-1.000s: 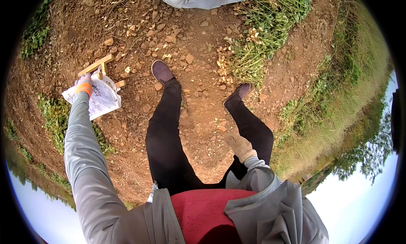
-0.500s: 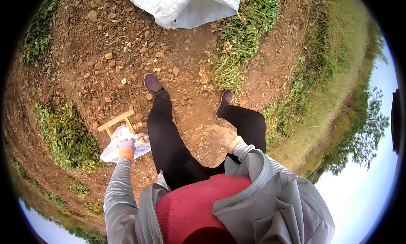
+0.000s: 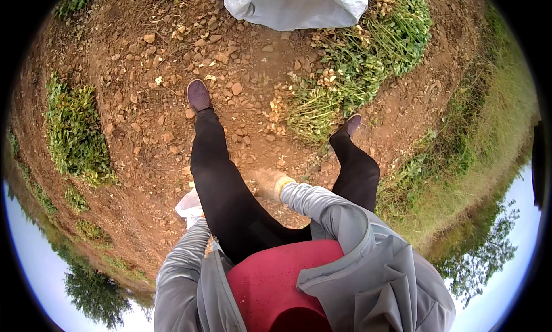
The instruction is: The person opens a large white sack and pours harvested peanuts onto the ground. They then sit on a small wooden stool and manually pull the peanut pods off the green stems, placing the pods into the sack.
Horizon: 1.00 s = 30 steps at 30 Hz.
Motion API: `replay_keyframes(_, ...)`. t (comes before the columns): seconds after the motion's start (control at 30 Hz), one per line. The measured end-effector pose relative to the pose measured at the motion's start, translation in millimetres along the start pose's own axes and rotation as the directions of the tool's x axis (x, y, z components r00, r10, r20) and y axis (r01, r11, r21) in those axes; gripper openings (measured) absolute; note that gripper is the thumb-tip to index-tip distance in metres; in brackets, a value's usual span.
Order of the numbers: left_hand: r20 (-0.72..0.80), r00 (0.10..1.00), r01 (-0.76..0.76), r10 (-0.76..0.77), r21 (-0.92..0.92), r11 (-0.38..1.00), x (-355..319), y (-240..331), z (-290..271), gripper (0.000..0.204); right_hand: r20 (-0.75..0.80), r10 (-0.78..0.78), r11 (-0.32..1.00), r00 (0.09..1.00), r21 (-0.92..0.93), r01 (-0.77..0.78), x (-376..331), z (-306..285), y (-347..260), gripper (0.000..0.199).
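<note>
My left hand is mostly hidden behind my left thigh; only the orange cuff of its glove [image 3: 207, 248] and the grey sleeve show. Beside that thigh a piece of white plastic sheet [image 3: 189, 207] sticks out, close to the hidden hand. My right hand [image 3: 267, 183], in a cream knitted glove, hangs between my legs above the soil. Motion smears its fingers, and no held thing can be made out. Pulled peanut plants [image 3: 374, 62] with pale pods lie in a heap beyond, between and past my feet.
A large white sack [image 3: 293, 10] lies at the far edge. Loose stones and scattered pods [image 3: 277, 110] cover the brown soil. Another heap of green plants [image 3: 77, 131] stands at the left. Tall grass [image 3: 477, 154] lines the right side.
My right hand has swung left, between my legs. My left hand has moved behind my thigh, and the wooden stool under the plastic is now almost wholly hidden. My legs are spread wider.
</note>
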<state>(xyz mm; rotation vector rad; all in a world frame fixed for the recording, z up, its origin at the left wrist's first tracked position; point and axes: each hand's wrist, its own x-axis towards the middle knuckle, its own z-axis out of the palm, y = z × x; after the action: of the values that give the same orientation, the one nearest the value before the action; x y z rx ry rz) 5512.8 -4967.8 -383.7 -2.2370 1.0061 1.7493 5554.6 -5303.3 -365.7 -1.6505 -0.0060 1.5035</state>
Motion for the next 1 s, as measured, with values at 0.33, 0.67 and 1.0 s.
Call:
replay_keyframes(0.33, 0.060, 0.962, 0.272, -0.265, -0.251, 0.929, 110.0, 92.9, -14.4, 0.020, 0.081, 0.053, 0.997, 0.995, 0.060, -0.058, 17.4, 78.7, 127.4, 0.039)
replay_keyframes(0.67, 0.092, 0.953, 0.304, -0.290, -0.261, 0.916, 141.6, 69.3, -13.0, 0.020, 0.288, 0.087, 0.989, 0.954, 0.086, -0.116, 10.7, 47.7, 209.5, 0.044)
replay_keyframes(1.0, 0.112, 0.954, 0.298, -0.277, -0.262, 0.918, 147.6, 28.6, 5.5, 0.021, 0.110, 0.008, 0.997, 0.994, 0.081, -0.017, 10.8, 90.2, 242.7, 0.048)
